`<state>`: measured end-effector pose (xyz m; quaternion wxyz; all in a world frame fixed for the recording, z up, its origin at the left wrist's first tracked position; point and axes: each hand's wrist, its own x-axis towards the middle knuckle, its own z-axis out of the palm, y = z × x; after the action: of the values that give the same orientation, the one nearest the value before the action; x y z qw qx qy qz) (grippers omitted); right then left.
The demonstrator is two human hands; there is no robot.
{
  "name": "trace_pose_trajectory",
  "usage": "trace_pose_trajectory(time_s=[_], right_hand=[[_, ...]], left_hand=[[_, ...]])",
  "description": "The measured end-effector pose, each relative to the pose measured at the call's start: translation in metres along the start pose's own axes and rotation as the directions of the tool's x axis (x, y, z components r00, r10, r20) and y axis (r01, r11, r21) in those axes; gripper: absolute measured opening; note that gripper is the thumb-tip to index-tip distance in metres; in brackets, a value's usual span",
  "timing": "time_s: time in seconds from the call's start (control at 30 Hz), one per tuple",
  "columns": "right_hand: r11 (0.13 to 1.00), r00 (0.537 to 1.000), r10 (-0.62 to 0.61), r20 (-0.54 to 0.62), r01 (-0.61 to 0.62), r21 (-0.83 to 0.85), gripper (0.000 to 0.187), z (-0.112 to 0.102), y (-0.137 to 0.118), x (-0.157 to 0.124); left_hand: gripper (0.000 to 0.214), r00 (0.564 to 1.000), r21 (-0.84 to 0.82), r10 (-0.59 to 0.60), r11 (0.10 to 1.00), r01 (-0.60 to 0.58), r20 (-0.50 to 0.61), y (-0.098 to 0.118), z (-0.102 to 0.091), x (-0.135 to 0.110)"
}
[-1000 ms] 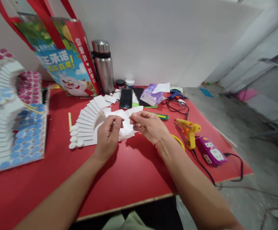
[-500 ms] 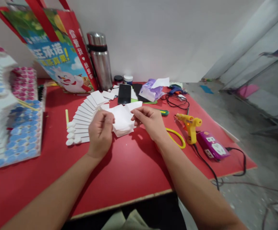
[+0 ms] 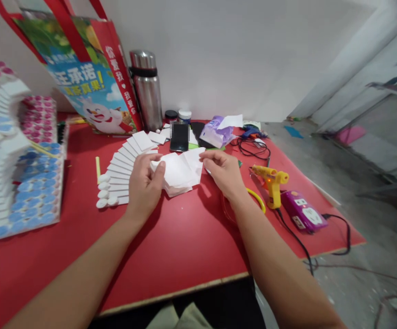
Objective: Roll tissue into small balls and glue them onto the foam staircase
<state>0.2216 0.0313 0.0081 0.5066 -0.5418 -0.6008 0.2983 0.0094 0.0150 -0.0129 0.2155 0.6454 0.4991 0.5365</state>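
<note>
Grips the paper point(image 3: 179, 167) by its left side in the left hand point(image 3: 145, 180)! Pinches the right edge in the fingertips of the right hand point(image 3: 220, 171). Holds both hands apart, paper between them, over the red table point(image 3: 177, 246). Has a fan of cards point(image 3: 120, 170) beside the left hand, white discs point(image 3: 103, 194) at its near end; a phone point(image 3: 179, 139) behind the paper, a glue gun point(image 3: 272, 183) and purple socket point(image 3: 303, 208) off right.

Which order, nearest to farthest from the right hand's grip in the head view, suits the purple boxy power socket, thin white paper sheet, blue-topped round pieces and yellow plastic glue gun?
1. Thin white paper sheet, at the right hand's grip, leftward.
2. Yellow plastic glue gun, to the right.
3. Purple boxy power socket, farther right.
4. Blue-topped round pieces, far left.
</note>
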Motion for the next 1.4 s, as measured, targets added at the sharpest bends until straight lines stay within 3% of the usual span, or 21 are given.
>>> trace_pose_trajectory(time_s=[0.07,0.13,0.23,0.37,0.47,0.53,0.67,0.8,0.87,0.93,1.0,1.13,1.2,1.3,1.4], right_hand=[[0.969,0.995,-0.07,-0.066,0.052,-0.243,0.02,-0.001,0.005,0.003],[0.911,0.994,-0.097,-0.041,0.072,-0.406,0.024,0.0,0.01,0.003],[0.851,0.998,-0.033,0.051,0.055,-0.522,0.045,0.008,0.012,0.0],[0.832,0.985,0.041,0.167,0.059,-0.551,0.048,0.017,0.009,-0.005],[0.874,0.987,0.041,0.158,0.042,-0.484,0.052,0.016,0.008,-0.004],[0.908,0.995,-0.03,0.09,0.065,-0.415,0.047,0.01,0.008,-0.002],[0.958,0.97,-0.176,-0.168,0.129,-0.257,0.034,-0.011,0.006,0.006],[0.986,0.917,-0.162,-0.364,0.16,-0.036,0.027,-0.026,0.003,0.011],[0.982,0.933,-0.083,-0.351,0.137,0.131,0.024,-0.028,0.001,0.011],[0.959,0.971,0.008,-0.237,0.059,0.276,0.022,-0.025,-0.003,0.009],[0.948,0.99,0.047,-0.136,-0.001,0.319,0.02,-0.022,-0.008,0.006],[0.953,0.98,0.007,-0.199,0.054,0.297,0.018,-0.021,-0.018,0.001],[0.932,0.979,0.051,-0.197,0.024,0.362,0.021,-0.025,-0.021,0.001],[0.888,0.982,0.114,-0.149,-0.033,0.459,0.025,-0.033,-0.022,0.003],[0.842,0.987,0.118,-0.109,-0.041,0.538,0.024,-0.038,-0.022,0.005]], left_hand=[[0.025,0.992,0.149,0.106,0.982,-0.116,0.075,0.0,-0.001,0.001],[0.035,0.97,0.214,0.152,0.958,-0.192,0.188,0.0,0.001,0.0],[0.035,0.936,0.21,0.141,0.954,-0.216,0.323,0.0,0.004,-0.004],[0.025,0.941,0.162,0.137,0.968,-0.194,0.309,0.002,0.006,-0.006],[0.023,0.948,0.109,0.155,0.975,-0.192,0.278,0.003,0.006,-0.005],[0.021,0.952,0.089,0.179,0.974,-0.206,0.248,0.003,0.005,-0.004],[0.018,0.957,0.086,0.188,0.974,-0.211,0.223,0.001,0.004,-0.004],[0.018,0.958,0.089,0.129,0.984,-0.157,0.257,0.001,0.005,-0.005],[0.018,0.96,0.078,0.123,0.986,-0.147,0.25,0.003,0.006,-0.006],[0.021,0.973,0.069,0.118,0.989,-0.134,0.2,0.005,0.005,-0.006],[0.024,0.987,0.072,0.107,0.991,-0.116,0.123,0.007,0.004,-0.006],[0.025,0.986,0.102,0.169,0.98,-0.17,0.019,0.009,0.002,-0.004],[0.027,0.975,0.104,0.222,0.97,-0.221,0.005,0.01,0.001,-0.004],[0.034,0.96,0.099,0.272,0.956,-0.278,0.067,0.01,0.002,-0.005],[0.026,0.909,0.018,0.3,0.948,-0.319,0.291,0.009,0.004,-0.007]])
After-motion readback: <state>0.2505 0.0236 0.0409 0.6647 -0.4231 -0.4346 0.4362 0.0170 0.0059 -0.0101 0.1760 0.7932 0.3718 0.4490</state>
